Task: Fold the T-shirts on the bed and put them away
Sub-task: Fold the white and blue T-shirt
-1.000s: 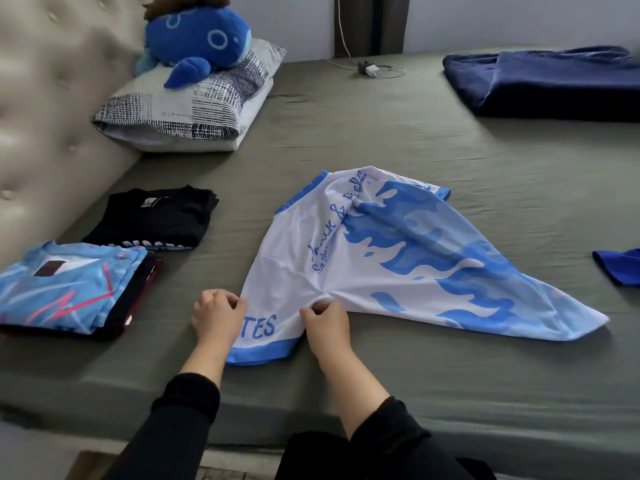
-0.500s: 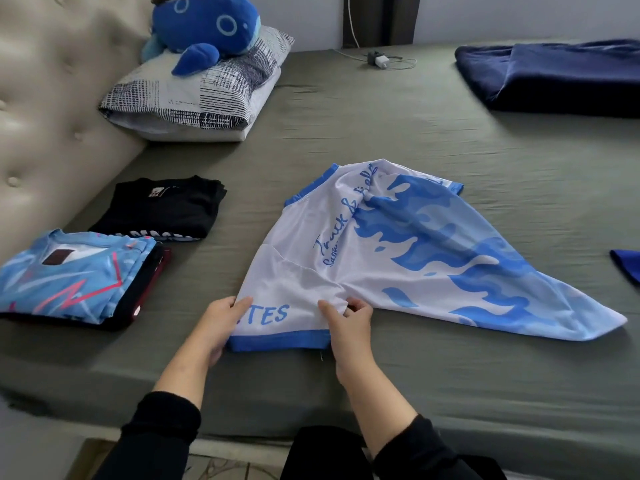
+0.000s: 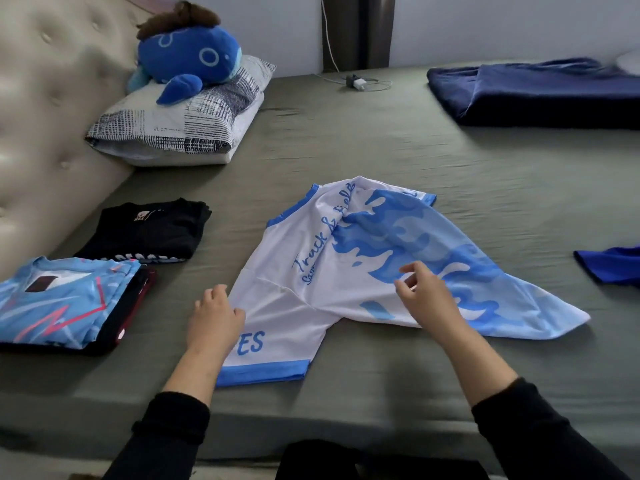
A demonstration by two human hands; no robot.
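Bed [image 3: 381,150]: headboard [image 3: 41,116] along left side. Pillow [image 3: 180,123] at far left, plush toy [image 3: 188,60] on it. Two folded T-shirt stacks near left, one [image 3: 152,230] behind the other [image 3: 62,303]. Unfolded T-shirt [image 3: 363,265] at centre, left hand [image 3: 214,320] on its left edge, right hand [image 3: 426,292] over it. Folded blanket [image 3: 540,91] far right; charger [image 3: 356,81] at far edge.

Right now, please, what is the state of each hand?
Left hand: rests at the edge of the white and blue T-shirt; grip cannot be told.
Right hand: open, loosely curled above the shirt, holding nothing.
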